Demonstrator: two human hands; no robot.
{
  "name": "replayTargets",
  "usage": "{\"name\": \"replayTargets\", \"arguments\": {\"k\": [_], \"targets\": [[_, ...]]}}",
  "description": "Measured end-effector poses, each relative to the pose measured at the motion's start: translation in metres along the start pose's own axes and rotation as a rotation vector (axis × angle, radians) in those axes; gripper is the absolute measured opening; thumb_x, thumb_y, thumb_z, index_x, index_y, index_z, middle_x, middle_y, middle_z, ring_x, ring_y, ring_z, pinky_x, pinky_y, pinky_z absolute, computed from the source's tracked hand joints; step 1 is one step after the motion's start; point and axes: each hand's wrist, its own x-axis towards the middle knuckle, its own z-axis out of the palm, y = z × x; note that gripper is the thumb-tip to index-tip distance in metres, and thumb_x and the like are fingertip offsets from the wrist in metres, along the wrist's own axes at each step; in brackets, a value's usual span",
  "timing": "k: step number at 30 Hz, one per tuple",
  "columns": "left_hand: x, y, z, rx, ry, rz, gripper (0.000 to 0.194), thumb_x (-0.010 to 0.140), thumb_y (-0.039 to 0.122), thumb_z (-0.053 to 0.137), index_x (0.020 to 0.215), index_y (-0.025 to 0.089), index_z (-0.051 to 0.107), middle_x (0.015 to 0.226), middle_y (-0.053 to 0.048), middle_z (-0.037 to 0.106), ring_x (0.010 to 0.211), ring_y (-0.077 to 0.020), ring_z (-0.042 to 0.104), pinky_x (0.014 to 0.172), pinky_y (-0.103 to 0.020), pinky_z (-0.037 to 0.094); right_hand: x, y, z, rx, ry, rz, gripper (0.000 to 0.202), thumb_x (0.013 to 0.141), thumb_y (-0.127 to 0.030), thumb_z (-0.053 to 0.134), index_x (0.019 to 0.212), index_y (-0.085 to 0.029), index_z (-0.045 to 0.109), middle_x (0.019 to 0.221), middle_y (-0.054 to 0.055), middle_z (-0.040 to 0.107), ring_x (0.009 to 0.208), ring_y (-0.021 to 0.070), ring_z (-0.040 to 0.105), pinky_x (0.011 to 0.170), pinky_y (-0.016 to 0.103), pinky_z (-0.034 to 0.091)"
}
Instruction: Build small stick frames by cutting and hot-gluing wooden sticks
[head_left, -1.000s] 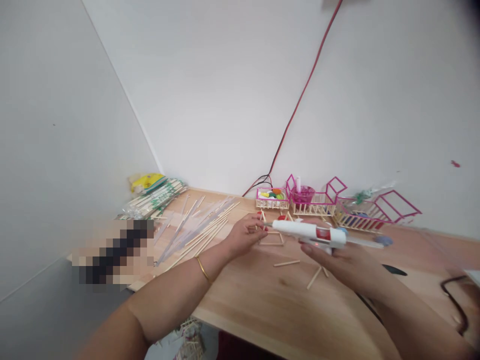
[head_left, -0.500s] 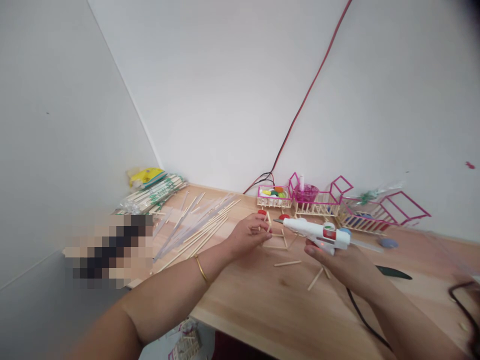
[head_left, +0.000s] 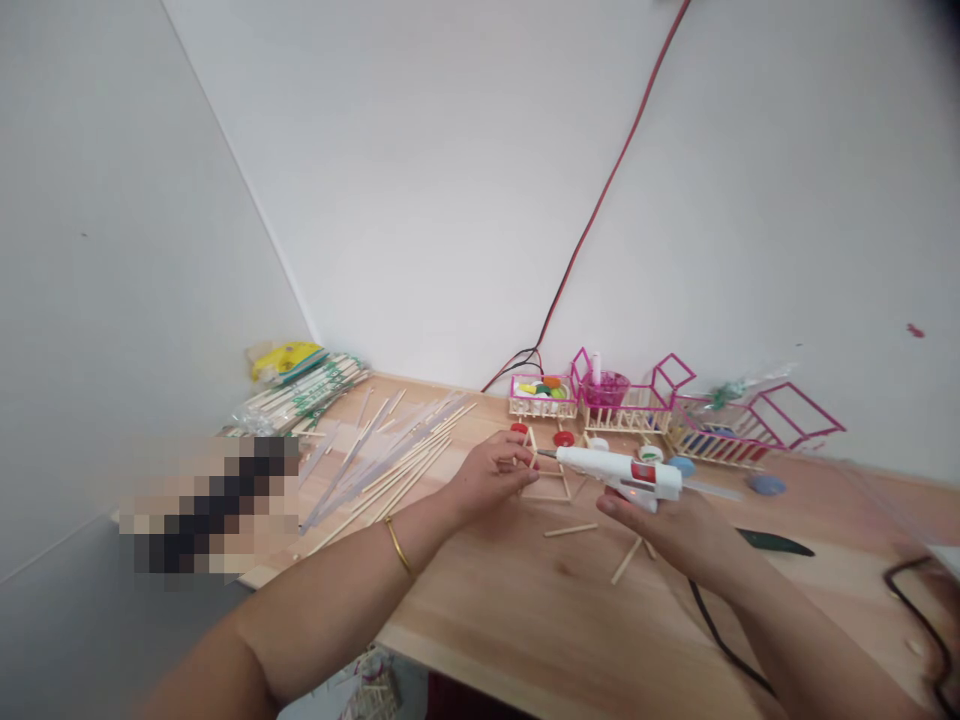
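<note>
Head view of a glue-joining step on a pale wooden tabletop (head_left: 525,610). The right hand (head_left: 679,530) is wrapped around the grip of a white hot-glue gun with a red-and-green label (head_left: 619,470). The gun lies nearly level, its metal nozzle aimed left at a small frame of thin pale wooden sticks (head_left: 546,478) that lies flat on the table between the two hands. The left hand (head_left: 487,470), a thin gold bangle (head_left: 397,545) on its wrist, pinches the frame's left side, fingertips closed on a stick to steady it. The nozzle tip sits just beside those fingertips, at or close above a joint; actual contact cannot be told.

Judged from this pose, the step in hand is applying glue to a joint of the frame. The next move calls for a steady, short squeeze and for keeping the left fingertips off the hot tip.

Loose short sticks (head_left: 626,558) lie near the right hand. A fan of long sticks and clear strips (head_left: 390,455) lies to the left. A row of pink-edged stick models (head_left: 675,410) stands along the white wall, and a red-and-black cord (head_left: 592,220) runs up it.
</note>
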Motion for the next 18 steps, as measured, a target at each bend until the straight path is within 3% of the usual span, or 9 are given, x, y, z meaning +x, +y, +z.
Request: {"name": "replayTargets", "arguments": {"k": [10,18], "targets": [[0.0004,-0.0024,-0.0006,0.025,0.005,-0.004,0.024,0.071,0.038,0.067,0.080,0.016,0.067,0.110,-0.010,0.052,0.104,-0.0197,0.052,0.086,-0.032,0.046,0.0018,0.0049,0.0000,-0.026,-0.037,-0.036,0.033,0.074,-0.054,0.050,0.064,-0.024,0.058,0.066,0.001,0.065,0.065,0.0229,0.063,0.059,0.031,0.049],[0.0014,-0.0046,-0.0030,0.103,0.014,0.020,0.019,0.072,0.034,0.066,0.081,0.016,0.067,0.110,-0.011,0.055,0.111,-0.0214,0.049,0.094,-0.033,0.040,0.0013,0.0081,-0.0023,-0.061,-0.058,-0.013,0.032,0.072,-0.055,0.054,0.064,-0.025,0.062,0.066,0.001,0.068,0.065,0.0238,0.063,0.058,0.032,0.049]]}}
